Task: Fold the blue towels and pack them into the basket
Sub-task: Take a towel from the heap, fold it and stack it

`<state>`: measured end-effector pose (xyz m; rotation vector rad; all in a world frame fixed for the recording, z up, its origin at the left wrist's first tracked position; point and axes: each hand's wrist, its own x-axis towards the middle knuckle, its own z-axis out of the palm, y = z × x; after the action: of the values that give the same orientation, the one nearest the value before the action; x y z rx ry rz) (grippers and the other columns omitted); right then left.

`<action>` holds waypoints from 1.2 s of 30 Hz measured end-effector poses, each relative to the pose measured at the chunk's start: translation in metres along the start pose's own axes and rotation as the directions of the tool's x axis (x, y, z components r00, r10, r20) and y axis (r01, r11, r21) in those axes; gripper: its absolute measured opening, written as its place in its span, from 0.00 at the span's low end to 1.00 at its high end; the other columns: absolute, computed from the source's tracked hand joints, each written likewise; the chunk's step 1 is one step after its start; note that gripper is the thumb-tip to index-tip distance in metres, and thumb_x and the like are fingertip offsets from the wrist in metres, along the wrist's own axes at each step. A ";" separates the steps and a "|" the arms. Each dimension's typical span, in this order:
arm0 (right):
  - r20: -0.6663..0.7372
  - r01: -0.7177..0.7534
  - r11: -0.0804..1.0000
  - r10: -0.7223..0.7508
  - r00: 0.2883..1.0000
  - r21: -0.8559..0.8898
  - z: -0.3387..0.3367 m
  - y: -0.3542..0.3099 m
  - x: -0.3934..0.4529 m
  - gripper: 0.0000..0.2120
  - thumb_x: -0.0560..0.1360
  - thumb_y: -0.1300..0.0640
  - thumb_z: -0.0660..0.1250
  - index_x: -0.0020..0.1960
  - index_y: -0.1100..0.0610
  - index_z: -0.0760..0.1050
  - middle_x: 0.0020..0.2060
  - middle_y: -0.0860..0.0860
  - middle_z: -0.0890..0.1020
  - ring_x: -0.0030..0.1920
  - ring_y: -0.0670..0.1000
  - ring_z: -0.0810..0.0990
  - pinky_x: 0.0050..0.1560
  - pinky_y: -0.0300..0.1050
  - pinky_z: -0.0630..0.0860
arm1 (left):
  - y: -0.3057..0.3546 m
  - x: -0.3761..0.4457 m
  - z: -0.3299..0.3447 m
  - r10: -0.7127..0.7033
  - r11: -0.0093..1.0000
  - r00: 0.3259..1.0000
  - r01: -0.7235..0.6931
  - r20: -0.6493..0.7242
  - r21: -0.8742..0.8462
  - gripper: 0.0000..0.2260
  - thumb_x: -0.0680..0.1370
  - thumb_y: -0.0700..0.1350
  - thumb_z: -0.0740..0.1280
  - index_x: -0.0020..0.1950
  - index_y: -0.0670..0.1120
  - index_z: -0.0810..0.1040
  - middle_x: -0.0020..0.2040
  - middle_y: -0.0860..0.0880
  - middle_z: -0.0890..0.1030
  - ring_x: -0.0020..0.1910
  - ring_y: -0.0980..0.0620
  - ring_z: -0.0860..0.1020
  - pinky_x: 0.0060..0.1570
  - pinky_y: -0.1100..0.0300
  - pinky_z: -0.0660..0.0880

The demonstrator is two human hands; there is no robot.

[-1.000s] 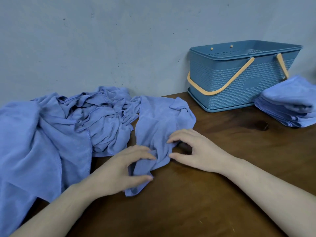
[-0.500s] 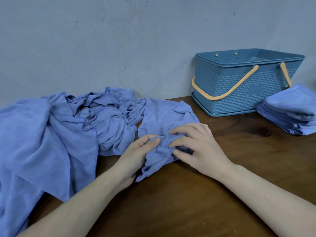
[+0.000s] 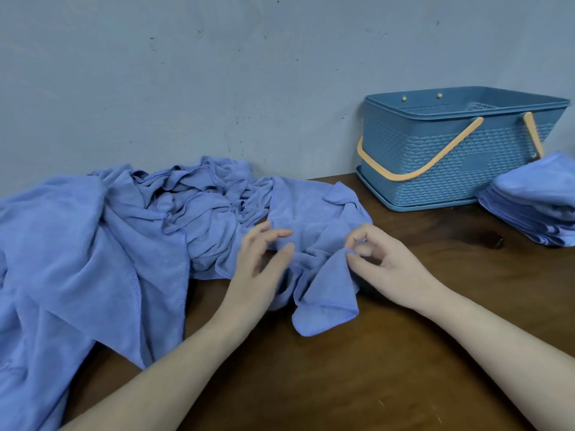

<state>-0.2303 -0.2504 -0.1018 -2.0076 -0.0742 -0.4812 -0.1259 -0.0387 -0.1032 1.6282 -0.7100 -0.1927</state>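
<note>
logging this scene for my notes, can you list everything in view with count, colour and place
towel being handled: one, blue, crumpled, table centre
unfolded towels: heap, count unclear, blue, table left
folded towels: one stack, count unclear, blue, right edge beside the basket
basket: one, blue with orange handles, back right against the wall
table: one, dark brown wood
wall: pale grey-blue, behind
hands: left hand fingers loosely spread over the towel; right hand pinching a towel corner

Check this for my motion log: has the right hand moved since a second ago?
Yes. The right hand has drawn nearer the basket, now pinching up a corner of the towel instead of resting on it.
</note>
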 end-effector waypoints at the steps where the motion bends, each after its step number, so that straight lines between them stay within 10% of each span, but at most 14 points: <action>1: 0.004 -0.051 0.998 0.051 0.999 0.026 -0.001 0.002 0.001 0.08 0.81 0.58 0.67 0.44 0.49 0.72 0.28 0.57 0.73 0.30 0.56 0.66 0.36 0.50 0.65 | 0.001 -0.002 -0.001 0.087 0.991 0.993 -0.094 0.078 0.094 0.12 0.76 0.59 0.68 0.59 0.65 0.77 0.71 0.61 0.69 0.70 0.69 0.65 0.65 0.70 0.65; 6: -0.019 -0.167 0.985 0.168 0.986 0.043 -0.003 0.006 0.006 0.06 0.81 0.58 0.67 0.45 0.50 0.76 0.27 0.55 0.69 0.30 0.53 0.62 0.33 0.47 0.60 | -0.003 -0.006 -0.002 0.053 0.960 0.908 -0.161 0.416 0.228 0.31 0.70 0.51 0.79 0.68 0.66 0.68 0.64 0.67 0.74 0.67 0.64 0.73 0.63 0.69 0.70; 9: -0.044 -0.199 0.973 0.205 0.978 0.117 -0.001 0.005 0.007 0.03 0.80 0.60 0.68 0.50 0.55 0.74 0.29 0.55 0.73 0.32 0.53 0.64 0.34 0.46 0.62 | -0.008 -0.004 0.000 0.095 0.889 0.933 -0.237 0.348 0.392 0.18 0.72 0.50 0.78 0.57 0.65 0.78 0.54 0.62 0.80 0.56 0.60 0.77 0.56 0.64 0.73; 12: -0.132 -0.117 0.989 0.128 0.983 0.091 0.004 0.002 0.005 0.07 0.78 0.61 0.71 0.47 0.55 0.73 0.37 0.52 0.81 0.35 0.58 0.72 0.39 0.47 0.71 | -0.010 -0.002 0.000 -0.017 0.978 0.965 -0.038 0.260 0.204 0.04 0.75 0.46 0.76 0.44 0.51 0.83 0.38 0.52 0.81 0.38 0.53 0.78 0.40 0.54 0.75; 18: -0.076 0.135 0.982 -0.146 0.986 -0.133 0.017 -0.018 -0.012 0.13 0.72 0.44 0.72 0.49 0.51 0.78 0.45 0.47 0.80 0.46 0.51 0.77 0.49 0.47 0.74 | 0.008 -0.005 0.009 -0.156 0.988 0.986 0.156 0.065 0.005 0.18 0.78 0.46 0.71 0.35 0.37 0.71 0.32 0.43 0.67 0.32 0.53 0.68 0.32 0.67 0.65; 21: 0.024 0.031 0.995 -0.028 0.999 -0.093 0.029 -0.029 -0.018 0.21 0.69 0.44 0.77 0.58 0.49 0.77 0.52 0.43 0.81 0.53 0.48 0.80 0.55 0.42 0.76 | 0.012 -0.008 0.013 -0.222 0.972 0.972 0.226 0.073 -0.056 0.19 0.80 0.50 0.69 0.35 0.38 0.72 0.31 0.45 0.73 0.33 0.53 0.73 0.35 0.65 0.69; 27: -0.115 -0.162 0.986 0.166 0.979 0.048 0.034 -0.045 -0.019 0.04 0.78 0.61 0.71 0.51 0.54 0.82 0.42 0.42 0.84 0.42 0.39 0.81 0.45 0.33 0.74 | 0.022 -0.018 0.012 -0.184 0.978 0.959 0.200 0.214 -0.054 0.32 0.77 0.65 0.66 0.44 0.32 0.75 0.38 0.43 0.74 0.39 0.49 0.73 0.43 0.55 0.69; 36: -0.029 -0.440 0.609 0.605 0.795 0.660 0.003 -0.065 -0.032 0.07 0.81 0.62 0.64 0.56 0.57 0.79 0.40 0.53 0.82 0.35 0.49 0.79 0.32 0.41 0.75 | 0.040 -0.030 -0.019 -0.151 0.981 0.895 0.085 0.419 0.172 0.07 0.77 0.42 0.73 0.42 0.51 0.79 0.37 0.57 0.77 0.37 0.60 0.76 0.41 0.69 0.71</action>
<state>-0.2750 -0.2119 -0.0603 -1.1964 0.4654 -0.2612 -0.1538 -0.0076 -0.0699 1.7946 -0.9798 -0.6176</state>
